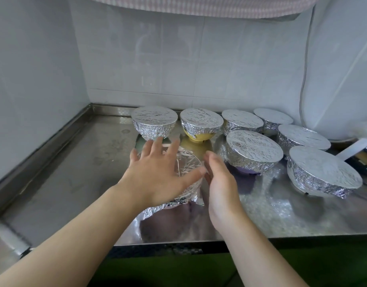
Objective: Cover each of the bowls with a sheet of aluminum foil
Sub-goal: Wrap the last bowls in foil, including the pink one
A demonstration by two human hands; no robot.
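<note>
Seven foil-covered bowls (254, 151) are standing at the counter (79, 172) rear and right while the left hand (157, 172) and right hand (220, 186), fingers straight, are pressing foil (188, 168) around the last front bowl.

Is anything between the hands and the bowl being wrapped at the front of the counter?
Nothing visible. The left hand lies spread on the foil over the front bowl, and the right hand is at its right side. The covered neighbours, like the yellow bowl, stand apart behind.
</note>
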